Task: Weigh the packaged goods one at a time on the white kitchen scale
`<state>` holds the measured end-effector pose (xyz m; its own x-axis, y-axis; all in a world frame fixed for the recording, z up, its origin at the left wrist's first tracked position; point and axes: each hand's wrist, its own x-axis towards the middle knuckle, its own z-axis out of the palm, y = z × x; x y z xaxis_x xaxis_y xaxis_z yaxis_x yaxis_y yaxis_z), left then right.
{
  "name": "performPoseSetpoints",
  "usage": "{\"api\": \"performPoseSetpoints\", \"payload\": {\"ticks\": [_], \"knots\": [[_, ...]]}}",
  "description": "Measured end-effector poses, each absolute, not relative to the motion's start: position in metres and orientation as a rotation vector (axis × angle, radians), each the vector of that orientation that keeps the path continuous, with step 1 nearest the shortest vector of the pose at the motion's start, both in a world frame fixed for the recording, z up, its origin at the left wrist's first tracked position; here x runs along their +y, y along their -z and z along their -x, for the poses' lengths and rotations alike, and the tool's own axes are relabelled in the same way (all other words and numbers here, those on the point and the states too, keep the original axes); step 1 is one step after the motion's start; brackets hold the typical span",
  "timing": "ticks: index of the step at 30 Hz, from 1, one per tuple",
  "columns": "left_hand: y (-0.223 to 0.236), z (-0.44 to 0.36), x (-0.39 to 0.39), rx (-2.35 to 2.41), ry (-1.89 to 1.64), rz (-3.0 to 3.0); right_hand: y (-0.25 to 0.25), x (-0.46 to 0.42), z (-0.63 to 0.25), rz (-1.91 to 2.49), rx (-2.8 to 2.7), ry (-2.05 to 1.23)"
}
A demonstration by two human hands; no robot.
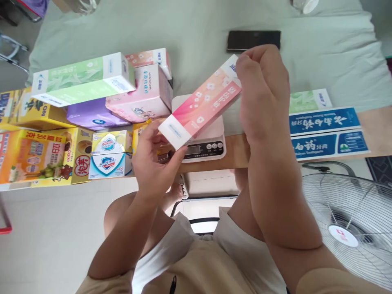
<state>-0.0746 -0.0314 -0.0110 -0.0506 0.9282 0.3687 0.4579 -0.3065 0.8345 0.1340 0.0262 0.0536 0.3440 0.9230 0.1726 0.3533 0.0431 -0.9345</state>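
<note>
Fingers of my left hand and right hand grasp opposite ends of a long pink-and-white cardboard box above a flat pale plastic scale; likely light, crushable, best gripped there.

**Open ahead, crowded sides**

You can pass forward over the green-covered counter, between the box pile and the black phone. The green carton atop that pile blocks a low leftward sweep. The pink floral carton in your left hand and right hand partly bars the kitchen scale. Blue toothpaste packaging and a fan crowd your right.
</note>
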Motion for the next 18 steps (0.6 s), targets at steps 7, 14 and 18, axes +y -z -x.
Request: {"api": "performPoseSetpoints", "payload": {"ticks": [7,14,18], "knots": [[0.007,0.05,-0.021,1.331,-1.344,-1.726,-0.071,0.014,-0.188,1.529,-1.104,-0.763],[0.004,-0.023,0.027,1.165,-1.02,-1.792,-0.071,0.011,-0.257,1.751,-0.897,-0.595],[0.002,-0.057,0.053,1.095,-0.846,-1.833,-0.058,0.006,-0.288,1.922,-0.818,-0.515]]}}
